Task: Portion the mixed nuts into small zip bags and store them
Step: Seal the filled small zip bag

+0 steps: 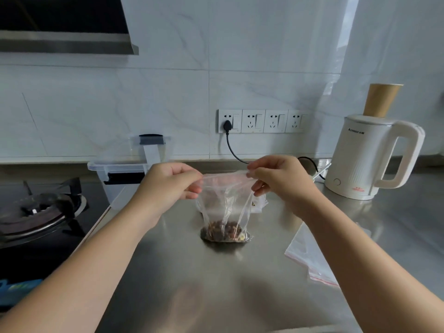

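A small clear zip bag (225, 203) stands on the steel counter (182, 272) with mixed nuts (224, 230) piled at its bottom. My left hand (168, 186) pinches the left end of the bag's top edge. My right hand (281, 179) pinches the right end, so the top is stretched flat between them. A second bag or packet (259, 203) lies partly hidden behind the held one. Spare empty zip bags (310, 255) with red strips lie flat on the counter at the right.
A clear plastic box (125, 174) with a dark clip stands at the back left, its lid propped behind it. A gas hob (40, 212) is at the far left. A white kettle (370, 159) with a paper cup (382, 99) behind it stands at the right, under wall sockets (262, 121).
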